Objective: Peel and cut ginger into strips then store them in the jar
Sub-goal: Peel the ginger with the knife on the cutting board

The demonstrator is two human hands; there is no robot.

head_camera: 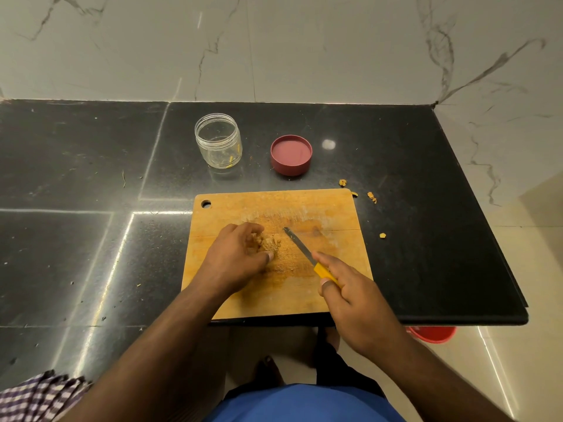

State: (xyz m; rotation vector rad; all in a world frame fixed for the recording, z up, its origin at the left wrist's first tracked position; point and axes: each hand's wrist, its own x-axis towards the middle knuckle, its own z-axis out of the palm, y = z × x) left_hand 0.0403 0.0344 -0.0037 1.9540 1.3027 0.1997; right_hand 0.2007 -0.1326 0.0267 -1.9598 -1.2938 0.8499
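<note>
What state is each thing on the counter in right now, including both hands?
jar: upright, lid off, nearly empty
lid: upside down beside jar
ginger: cut, piled on cutting board
left hand: gathering ginger
knife: blade over board
right hand: holding knife

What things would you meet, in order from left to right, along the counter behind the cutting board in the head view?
Clear jar → pink lid → ginger scraps on the counter by the board's far right corner.
</note>
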